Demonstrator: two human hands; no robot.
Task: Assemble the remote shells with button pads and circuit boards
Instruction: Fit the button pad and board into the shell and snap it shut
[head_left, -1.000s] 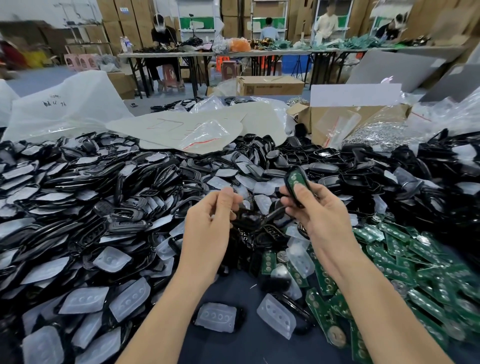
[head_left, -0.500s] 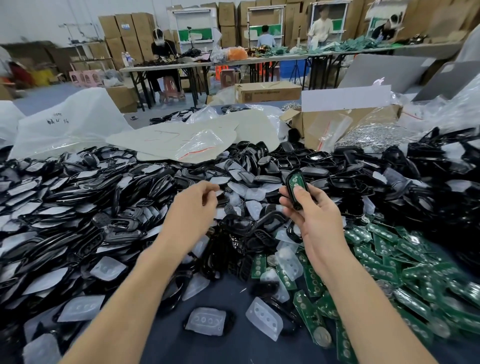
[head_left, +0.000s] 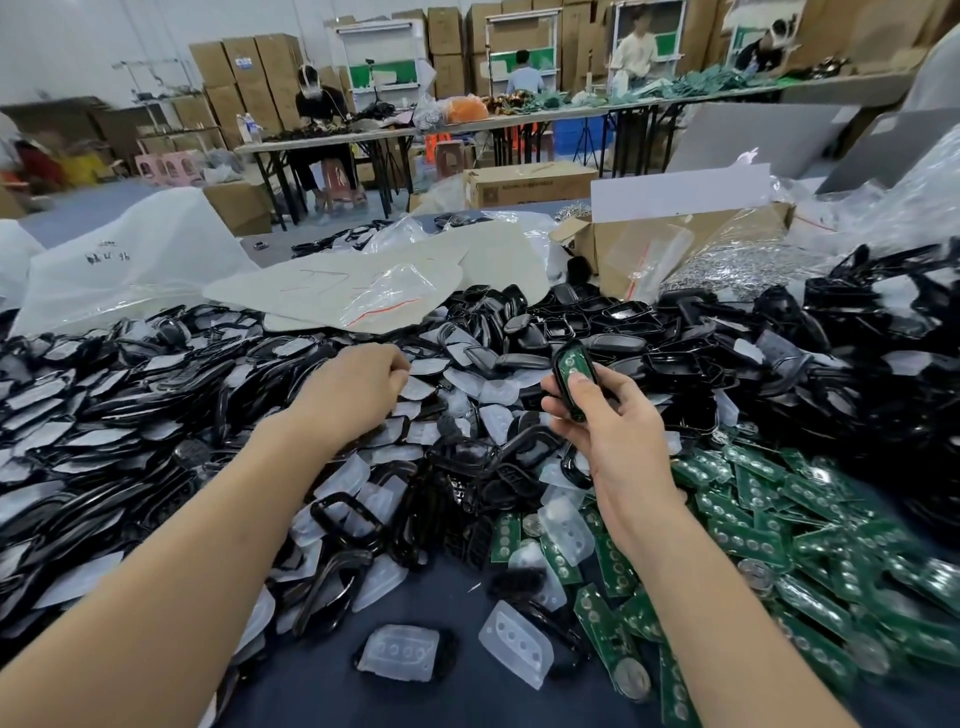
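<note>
Shell (head_left: 577, 411) with its green circuit board (head_left: 569, 361) sits pinched in your right hand (head_left: 618, 447) above the middle of the counter (head_left: 467, 696); press your thumb (head_left: 575, 384) evenly so the board seats flat. Your left hand (head_left: 358, 395) curls into the button pads (head_left: 423, 387); whether it grips one, I cannot tell.

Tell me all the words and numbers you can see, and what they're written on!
Nothing here is clear enough to quote.
Black handwriting on the white bag: too blurred to read.
Red marks on the clear bag: a scribble, unreadable.
Printed mark on the cardboard box: too small to read.
Blue labels on the stacked cartons: too small to read.
</note>
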